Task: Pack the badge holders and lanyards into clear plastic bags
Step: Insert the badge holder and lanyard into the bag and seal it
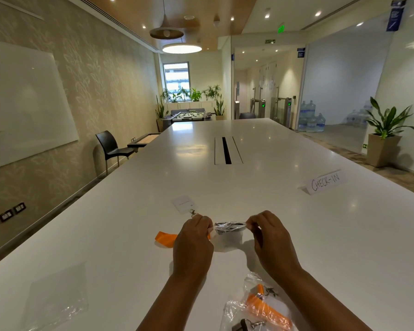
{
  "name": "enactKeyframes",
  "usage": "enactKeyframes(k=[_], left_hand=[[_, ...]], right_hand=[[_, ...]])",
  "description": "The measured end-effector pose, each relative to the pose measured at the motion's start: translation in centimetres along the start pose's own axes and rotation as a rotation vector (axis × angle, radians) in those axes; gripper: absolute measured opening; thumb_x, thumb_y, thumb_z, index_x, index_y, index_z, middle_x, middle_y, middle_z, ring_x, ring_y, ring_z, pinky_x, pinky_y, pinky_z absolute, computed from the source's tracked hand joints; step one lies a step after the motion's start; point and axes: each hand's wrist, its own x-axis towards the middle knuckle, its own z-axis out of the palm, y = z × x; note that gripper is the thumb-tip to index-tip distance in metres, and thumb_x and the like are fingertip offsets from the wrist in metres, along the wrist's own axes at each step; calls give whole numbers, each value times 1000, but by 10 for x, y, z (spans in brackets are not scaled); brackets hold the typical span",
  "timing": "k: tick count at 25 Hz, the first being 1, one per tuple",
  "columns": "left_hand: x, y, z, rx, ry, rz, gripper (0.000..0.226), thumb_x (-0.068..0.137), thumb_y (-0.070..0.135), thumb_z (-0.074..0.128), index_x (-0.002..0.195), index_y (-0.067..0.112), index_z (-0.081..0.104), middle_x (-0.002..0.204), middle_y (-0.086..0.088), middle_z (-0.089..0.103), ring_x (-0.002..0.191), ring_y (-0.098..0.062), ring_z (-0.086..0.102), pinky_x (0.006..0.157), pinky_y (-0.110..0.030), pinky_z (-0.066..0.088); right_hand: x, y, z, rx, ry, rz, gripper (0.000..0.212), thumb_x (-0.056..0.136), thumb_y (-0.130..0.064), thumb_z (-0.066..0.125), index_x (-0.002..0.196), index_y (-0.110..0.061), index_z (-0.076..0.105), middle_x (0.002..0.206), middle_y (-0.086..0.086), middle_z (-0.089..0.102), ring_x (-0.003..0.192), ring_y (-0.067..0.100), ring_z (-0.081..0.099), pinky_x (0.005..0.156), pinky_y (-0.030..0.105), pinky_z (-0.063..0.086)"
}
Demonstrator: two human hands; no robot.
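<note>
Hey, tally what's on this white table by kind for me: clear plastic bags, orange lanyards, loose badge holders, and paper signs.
Clear plastic bags: 3, one held, one packed, one flat and empty (possibly a stack)
Orange lanyards: 2
Loose badge holders: 1
Paper signs: 1
Total: 7

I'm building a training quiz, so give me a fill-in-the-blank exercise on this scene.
1. The sign reads ____.
2. The loose lanyard by the left hand is ____.
3. The bag pinched by the right hand is also pinched by the ____ hand.
4. The packed bag lies by the ____ forearm.
Missing: CHECK-IN, orange, left, right.
</note>
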Motion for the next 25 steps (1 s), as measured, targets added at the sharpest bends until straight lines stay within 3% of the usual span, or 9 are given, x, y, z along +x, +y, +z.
enactKeyframes(k=[5,10,12,15,19,22,25], left_hand=[[-1,8,0,-5,16,87,20,73,-4,76,89,7,69,83,-8,70,76,-22,65,58,-27,53],[-1,4,-2,34,23,139,21,66,-6,81,72,11,68,69,-4,67,64,-18,60,52,-16,40],[-1,5,-4,62,33,128,24,62,-5,83,70,13,68,68,-2,68,66,-19,61,47,-19,42],[-3,10,-3,83,23,154,26,60,-3,84,71,15,69,69,0,69,72,-22,62,48,-25,51],[-4,13,0,70,20,187,22,65,2,82,74,16,67,71,1,67,72,-19,58,45,-20,44],[-5,12,3,83,11,240,19,69,16,83,83,16,70,78,1,70,76,-18,61,50,-23,53],[-6,8,5,62,11,244,13,70,16,81,77,14,71,75,-1,70,73,-20,62,52,-25,54]], right_hand=[[0,-1,2,-73,-27,16,27,71,15,66,83,-9,61,83,6,59,70,17,50,55,26,46],[2,-3,2,-17,-24,-5,19,78,3,72,90,-10,65,92,5,62,82,19,56,65,25,50],[2,-5,1,-31,-48,-60,18,76,-4,77,91,-10,70,93,6,65,84,20,59,66,24,51],[-1,-5,0,-49,-48,-97,22,68,1,81,85,-7,71,84,8,68,74,23,61,60,25,51],[-1,-5,-2,-86,-45,-115,24,65,0,82,84,-7,68,82,7,66,72,22,58,59,21,43],[-1,-7,-2,-89,-30,-117,22,66,-5,82,83,-8,67,81,6,66,71,21,57,60,22,43],[0,-10,-1,-87,-25,-134,20,68,-5,83,82,-9,69,81,5,68,71,21,60,59,23,47]])
